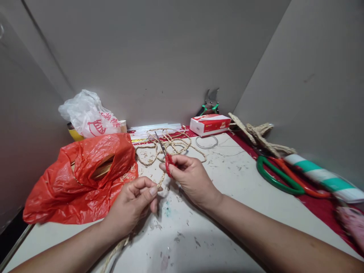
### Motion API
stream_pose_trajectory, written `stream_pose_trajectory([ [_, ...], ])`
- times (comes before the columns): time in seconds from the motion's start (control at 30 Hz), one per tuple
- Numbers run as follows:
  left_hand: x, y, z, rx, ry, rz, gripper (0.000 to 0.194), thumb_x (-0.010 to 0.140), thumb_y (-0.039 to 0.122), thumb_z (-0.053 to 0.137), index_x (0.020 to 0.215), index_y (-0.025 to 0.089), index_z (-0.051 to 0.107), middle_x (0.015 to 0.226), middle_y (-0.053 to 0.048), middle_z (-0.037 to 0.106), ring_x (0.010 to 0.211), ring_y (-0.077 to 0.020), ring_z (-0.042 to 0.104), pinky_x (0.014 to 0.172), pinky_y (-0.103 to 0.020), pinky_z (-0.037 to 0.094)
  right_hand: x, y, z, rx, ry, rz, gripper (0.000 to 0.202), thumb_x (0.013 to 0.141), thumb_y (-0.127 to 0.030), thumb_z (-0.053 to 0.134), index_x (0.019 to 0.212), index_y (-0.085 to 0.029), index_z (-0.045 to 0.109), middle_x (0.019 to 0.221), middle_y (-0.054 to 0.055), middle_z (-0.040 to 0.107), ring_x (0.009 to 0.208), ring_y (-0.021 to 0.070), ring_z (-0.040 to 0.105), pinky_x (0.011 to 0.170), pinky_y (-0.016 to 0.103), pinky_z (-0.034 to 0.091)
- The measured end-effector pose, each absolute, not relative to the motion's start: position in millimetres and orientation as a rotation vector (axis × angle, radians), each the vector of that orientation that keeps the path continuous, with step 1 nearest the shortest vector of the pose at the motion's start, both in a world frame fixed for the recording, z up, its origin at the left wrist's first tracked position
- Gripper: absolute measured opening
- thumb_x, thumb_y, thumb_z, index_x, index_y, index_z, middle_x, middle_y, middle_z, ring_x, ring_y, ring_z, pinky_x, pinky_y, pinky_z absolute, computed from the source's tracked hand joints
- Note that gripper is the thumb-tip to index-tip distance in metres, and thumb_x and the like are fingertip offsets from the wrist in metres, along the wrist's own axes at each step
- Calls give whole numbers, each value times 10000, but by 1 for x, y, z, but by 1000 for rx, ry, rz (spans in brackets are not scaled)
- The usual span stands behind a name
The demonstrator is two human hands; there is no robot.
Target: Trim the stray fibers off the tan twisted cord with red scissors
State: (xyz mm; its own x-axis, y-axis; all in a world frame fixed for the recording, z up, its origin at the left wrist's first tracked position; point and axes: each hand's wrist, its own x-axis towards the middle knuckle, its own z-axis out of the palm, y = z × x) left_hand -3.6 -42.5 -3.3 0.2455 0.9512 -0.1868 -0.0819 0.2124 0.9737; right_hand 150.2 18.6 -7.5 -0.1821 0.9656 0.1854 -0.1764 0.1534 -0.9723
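Centre of the frame: a braided straw rope (161,178) is pinched between thumb and forefinger of the left hand (133,204), its free end running down past the wrist toward the lower edge. The rest of the rope is seen lying in loose loops on the table (227,212) just above the hands. Small red scissors (167,161) are gripped in the right hand (192,180), fingers closed round the handles, blades pointing up and left over the loops; whether the blades touch the rope cannot be told.

The rope is judged light, limp and rough, with fibres that shed readily, as suggested by the chaff scattered on the table. It is best held close to the point being worked, since a slack length would sag and twist. The scissors are judged small and stiff, held securely by their handles.

Left of the frame: a crumpled red bag (82,178) lies touching the rope's loops, with a white bag (88,115) behind it. Upper centre: a red-and-white box (210,124) stands by the wall, with pliers (210,102) leaning behind it and a wire ring (206,142) just in front. Right of the frame: large green and orange scissors (281,176), further rope pieces (260,136) and a green-striped roll (321,176) are set well apart from the hands. The red bag crowds the left hand most closely.
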Motion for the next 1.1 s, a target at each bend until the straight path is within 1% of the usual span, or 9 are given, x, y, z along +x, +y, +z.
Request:
stream_pose_trajectory([
  [0.1,-4,-44,-4,1066,951,911,209,876,361,531,775,183,489,504,55,543,334,-27,250,342,-177,147,149,18,-9,-869,-1308,1275,158,694,-256,633,590,-170,552,575,-46,487,561,86,394,555,229,329],
  [0.2,-6,-43,-8,1093,893,890,187,885,337,525,788,184,478,534,39,583,351,-32,329,364,-178,193,148,17,-8,-876,-1317,1264,155,693,-251,624,588,-170,544,576,-46,485,562,86,397,557,227,331],
  [0.4,-8,-41,-14,1034,891,893,134,885,297,529,917,167,534,636,-11,660,388,-33,414,410,-171,267,151,23,-12,-910,-1413,1238,177,705,-235,585,566,-174,494,561,-54,430,553,84,355,529,226,303],
  [0.53,-10,-35,-15,984,944,1021,137,866,277,554,904,145,562,652,-21,666,382,-31,426,413,-168,295,155,29,-15,-973,-1531,1169,207,741,-269,545,573,-183,460,553,-60,381,528,81,320,507,230,279],
  [0.6,-12,-31,-15,952,974,1101,137,851,271,569,898,142,566,639,-19,664,374,-35,425,403,-167,298,157,30,-16,-1011,-1640,1054,203,755,-269,522,582,-188,450,562,-54,387,534,87,336,515,232,282],
  [0.7,-16,-26,-15,889,999,1194,164,818,273,601,910,142,567,640,-15,665,368,-43,431,398,-173,319,160,28,-16,-1010,-1868,738,225,740,-227,513,560,-199,380,568,-47,391,556,95,368,542,232,288],
  [0.8,-19,-24,-15,853,1013,1263,204,787,280,639,921,145,563,652,-5,667,370,-44,442,396,-170,328,161,23,-15,-995,-2078,511,203,733,-232,517,580,-198,388,592,-37,438,569,98,391,558,234,281],
  [0.93,-20,-24,-15,861,1032,1315,230,778,284,657,938,151,558,690,-20,694,373,-42,459,396,-162,327,160,17,-15,-1065,-2269,370,198,746,-295,524,600,-195,436,602,-28,497,566,103,403,561,242,261],
  [1.1,-20,-23,-14,837,1045,1349,240,765,274,674,938,147,566,729,-35,706,393,-42,483,416,-160,342,162,16,-14,-1147,-2344,267,222,751,-342,524,599,-190,470,597,-18,534,546,104,410,550,248,235],
])
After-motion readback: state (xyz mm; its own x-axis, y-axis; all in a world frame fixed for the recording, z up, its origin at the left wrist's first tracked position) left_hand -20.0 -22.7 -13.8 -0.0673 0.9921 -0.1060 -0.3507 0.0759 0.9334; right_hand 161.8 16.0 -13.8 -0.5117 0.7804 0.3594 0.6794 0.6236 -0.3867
